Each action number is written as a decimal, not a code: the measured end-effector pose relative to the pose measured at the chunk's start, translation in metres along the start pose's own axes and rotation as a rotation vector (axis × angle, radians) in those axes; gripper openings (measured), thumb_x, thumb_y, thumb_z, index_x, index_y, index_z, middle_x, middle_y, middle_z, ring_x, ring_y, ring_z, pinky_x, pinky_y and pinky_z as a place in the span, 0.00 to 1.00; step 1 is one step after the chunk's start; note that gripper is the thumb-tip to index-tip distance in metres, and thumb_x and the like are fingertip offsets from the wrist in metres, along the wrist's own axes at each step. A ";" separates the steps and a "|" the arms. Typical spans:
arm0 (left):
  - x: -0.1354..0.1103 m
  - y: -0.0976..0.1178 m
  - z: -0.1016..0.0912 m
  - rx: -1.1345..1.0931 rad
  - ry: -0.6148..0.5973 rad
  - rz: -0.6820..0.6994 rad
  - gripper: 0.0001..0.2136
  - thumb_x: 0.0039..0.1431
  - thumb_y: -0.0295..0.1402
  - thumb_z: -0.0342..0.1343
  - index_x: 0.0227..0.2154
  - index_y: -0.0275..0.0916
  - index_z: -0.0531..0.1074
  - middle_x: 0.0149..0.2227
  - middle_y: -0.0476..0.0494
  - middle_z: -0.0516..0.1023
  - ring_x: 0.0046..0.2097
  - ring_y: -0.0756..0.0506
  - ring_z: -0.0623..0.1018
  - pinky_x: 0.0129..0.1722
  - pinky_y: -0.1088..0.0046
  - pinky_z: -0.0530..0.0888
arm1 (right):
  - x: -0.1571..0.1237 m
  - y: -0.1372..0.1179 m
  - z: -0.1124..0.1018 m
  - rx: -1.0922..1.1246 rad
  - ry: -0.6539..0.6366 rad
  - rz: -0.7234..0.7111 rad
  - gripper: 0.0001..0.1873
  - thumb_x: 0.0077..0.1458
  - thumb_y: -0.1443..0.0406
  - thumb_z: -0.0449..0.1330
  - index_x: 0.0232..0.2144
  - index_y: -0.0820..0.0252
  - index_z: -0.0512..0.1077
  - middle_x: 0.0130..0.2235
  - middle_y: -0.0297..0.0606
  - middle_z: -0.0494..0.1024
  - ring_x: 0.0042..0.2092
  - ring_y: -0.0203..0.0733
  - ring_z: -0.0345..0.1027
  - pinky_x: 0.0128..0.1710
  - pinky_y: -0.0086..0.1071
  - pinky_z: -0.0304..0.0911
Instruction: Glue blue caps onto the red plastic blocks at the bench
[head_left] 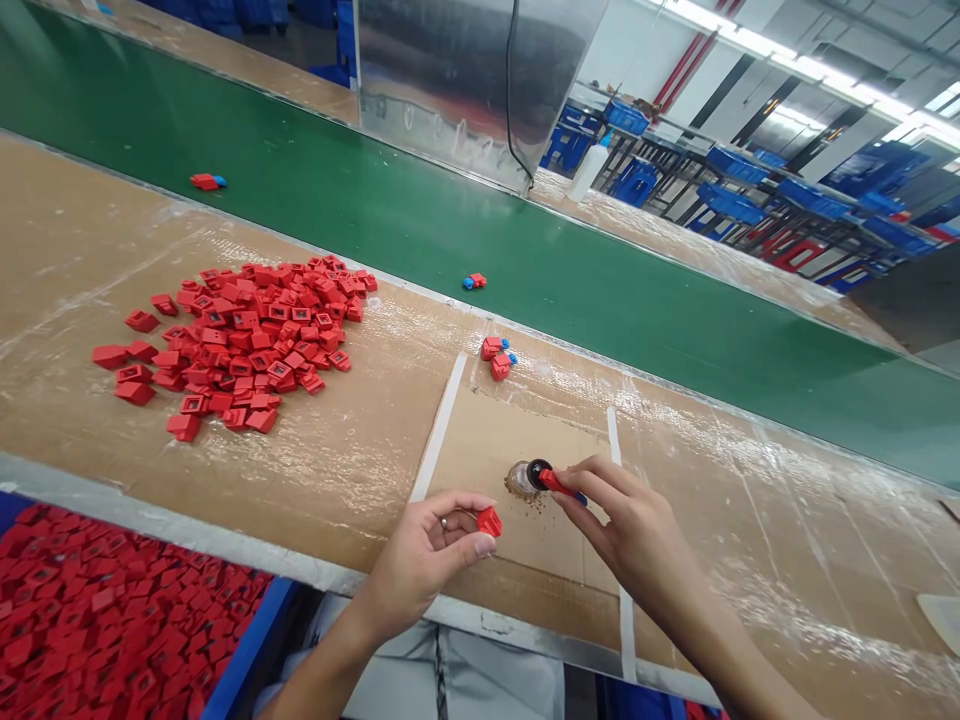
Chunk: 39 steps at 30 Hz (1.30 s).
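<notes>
Near the front edge of the film-covered brown worktop (pixel 112 220), on a cardboard sheet (pixel 517 450) framed by white tape strips (pixel 439 425), a slim red plastic piece with a blue end (pixel 559 484), pinched between thumb and fingertips of the right hand (pixel 630 525), its tip at the dark round mouth of a small clear jar (pixel 521 480) tilted low on the sheet. Probably light, stiff and smooth, so easy to lose from a loose pinch; safest held by the red body, well back from the tip. Brown crumbs (pixel 534 508) scattered just beside the jar. Nearby, the left hand (pixel 420 560), fingers curled, thumb and fingertips pinching a red square block (pixel 489 521), likely just as light and hard-edged, easiest gripped across two opposite faces. Toward the far edge of the worktop, a small cluster of red-and-blue pieces (pixel 496 358); to the left, a loose heap of red blocks (pixel 255 340). Beyond the far edge, a green conveyor belt (pixel 375 210) under one red-and-blue piece (pixel 474 282) and another (pixel 207 181). Below the front edge at the left, a blue bin (pixel 251 640) packed with red blocks.
</notes>
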<state>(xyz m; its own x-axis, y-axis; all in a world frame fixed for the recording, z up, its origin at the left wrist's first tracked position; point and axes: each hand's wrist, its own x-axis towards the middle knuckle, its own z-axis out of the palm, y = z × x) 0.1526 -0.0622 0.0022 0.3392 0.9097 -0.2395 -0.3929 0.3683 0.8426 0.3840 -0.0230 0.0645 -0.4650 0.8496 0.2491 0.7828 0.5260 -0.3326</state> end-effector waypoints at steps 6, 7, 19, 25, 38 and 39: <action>-0.001 0.000 0.000 -0.025 0.002 -0.012 0.15 0.54 0.34 0.66 0.44 0.38 0.76 0.36 0.47 0.80 0.38 0.50 0.77 0.43 0.73 0.73 | 0.000 -0.001 -0.001 0.038 0.010 0.026 0.09 0.67 0.63 0.52 0.41 0.57 0.72 0.37 0.40 0.75 0.37 0.42 0.72 0.34 0.33 0.66; -0.001 0.001 0.000 -0.030 0.004 -0.013 0.15 0.54 0.34 0.66 0.44 0.38 0.76 0.35 0.47 0.80 0.38 0.50 0.77 0.43 0.74 0.73 | 0.001 -0.001 -0.001 0.049 0.017 0.025 0.08 0.67 0.63 0.53 0.41 0.57 0.72 0.38 0.39 0.75 0.37 0.42 0.72 0.35 0.33 0.66; 0.001 0.004 0.002 -0.086 0.005 -0.014 0.14 0.53 0.32 0.67 0.43 0.37 0.75 0.36 0.47 0.80 0.38 0.50 0.78 0.42 0.74 0.74 | 0.001 0.000 -0.006 0.142 0.074 0.093 0.07 0.66 0.63 0.56 0.42 0.56 0.72 0.40 0.39 0.76 0.39 0.41 0.72 0.37 0.35 0.66; 0.002 0.003 0.002 -0.071 -0.005 -0.009 0.14 0.54 0.32 0.67 0.43 0.38 0.75 0.35 0.48 0.80 0.39 0.50 0.79 0.43 0.74 0.73 | 0.000 0.006 -0.009 0.639 0.041 0.490 0.18 0.58 0.52 0.63 0.44 0.58 0.73 0.43 0.44 0.79 0.41 0.46 0.75 0.39 0.39 0.71; 0.001 0.004 0.002 -0.029 -0.011 -0.015 0.15 0.55 0.34 0.66 0.44 0.38 0.75 0.36 0.47 0.80 0.39 0.49 0.79 0.44 0.72 0.74 | 0.001 0.010 -0.006 0.879 0.014 0.653 0.20 0.56 0.51 0.65 0.43 0.57 0.74 0.45 0.44 0.79 0.47 0.48 0.73 0.46 0.39 0.69; 0.001 0.004 0.002 -0.025 -0.013 -0.012 0.14 0.55 0.34 0.66 0.44 0.38 0.75 0.35 0.48 0.80 0.39 0.49 0.79 0.44 0.72 0.74 | 0.001 0.010 -0.005 0.851 0.035 0.640 0.20 0.55 0.51 0.65 0.43 0.57 0.74 0.45 0.44 0.79 0.46 0.48 0.73 0.45 0.40 0.70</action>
<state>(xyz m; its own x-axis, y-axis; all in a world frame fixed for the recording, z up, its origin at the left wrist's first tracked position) 0.1532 -0.0598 0.0059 0.3547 0.9027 -0.2433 -0.4099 0.3841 0.8273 0.3932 -0.0168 0.0662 -0.0468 0.9833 -0.1759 0.3246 -0.1516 -0.9336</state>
